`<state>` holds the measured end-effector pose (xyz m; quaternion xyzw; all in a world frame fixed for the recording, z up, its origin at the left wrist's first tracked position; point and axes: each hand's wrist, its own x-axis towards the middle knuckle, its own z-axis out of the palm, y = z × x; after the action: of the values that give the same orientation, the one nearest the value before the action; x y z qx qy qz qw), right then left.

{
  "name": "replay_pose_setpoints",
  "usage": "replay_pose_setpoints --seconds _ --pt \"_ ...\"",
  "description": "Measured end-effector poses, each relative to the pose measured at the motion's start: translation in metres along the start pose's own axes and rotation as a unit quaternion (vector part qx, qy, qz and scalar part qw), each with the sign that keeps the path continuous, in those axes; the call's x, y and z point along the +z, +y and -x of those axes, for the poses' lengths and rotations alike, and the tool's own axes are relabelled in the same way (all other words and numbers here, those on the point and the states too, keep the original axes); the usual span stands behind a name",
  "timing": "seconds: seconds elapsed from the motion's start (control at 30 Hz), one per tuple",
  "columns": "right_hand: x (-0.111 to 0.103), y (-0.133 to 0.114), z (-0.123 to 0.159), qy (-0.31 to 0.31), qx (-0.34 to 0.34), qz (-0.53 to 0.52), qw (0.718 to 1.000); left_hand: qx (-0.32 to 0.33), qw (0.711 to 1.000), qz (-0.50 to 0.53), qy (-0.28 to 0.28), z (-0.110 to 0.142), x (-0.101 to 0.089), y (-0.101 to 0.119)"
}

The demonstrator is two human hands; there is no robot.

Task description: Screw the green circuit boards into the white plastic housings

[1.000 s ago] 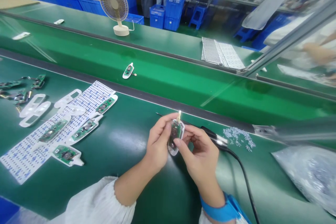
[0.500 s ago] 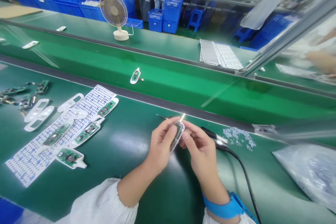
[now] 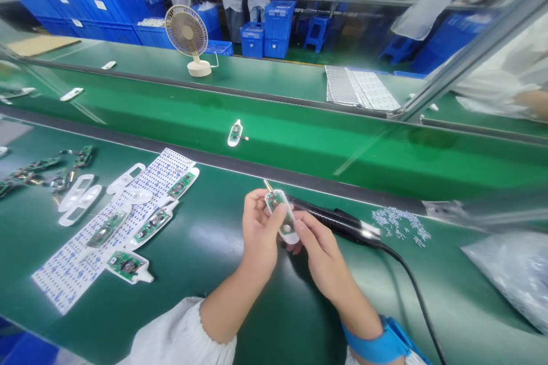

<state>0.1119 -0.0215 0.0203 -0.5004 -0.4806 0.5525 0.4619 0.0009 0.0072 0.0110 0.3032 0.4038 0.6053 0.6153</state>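
Observation:
Both of my hands hold one small clear plastic casing with a green circuit board inside and a brass pin at its far end. My left hand grips its left side, thumb pressed on top. My right hand pinches its near end from the right. A blue strap circles my right wrist. A black electric screwdriver with a cable lies just behind my right hand.
Several more casings with boards lie on a blue-printed sheet to the left. One unit rides the green conveyor. A fan, a pile of small screws and a plastic bag stand around. People work at the back.
The casing has been turned in my hands so the board faces up and its pin points away left. The unit on the conveyor has drifted rightward in view.

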Motion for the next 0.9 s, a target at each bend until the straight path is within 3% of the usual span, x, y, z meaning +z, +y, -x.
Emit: replay_pose_setpoints --seconds 0.63,0.9 --pt "-0.0037 -0.0015 -0.0014 -0.012 0.019 -0.056 0.998 -0.074 0.995 -0.065 -0.026 0.0003 -0.0016 0.0048" --pt "-0.0088 0.0011 -0.0028 0.025 -0.005 -0.017 1.000 -0.087 0.993 -0.064 -0.039 -0.0012 -0.0014 0.0043"
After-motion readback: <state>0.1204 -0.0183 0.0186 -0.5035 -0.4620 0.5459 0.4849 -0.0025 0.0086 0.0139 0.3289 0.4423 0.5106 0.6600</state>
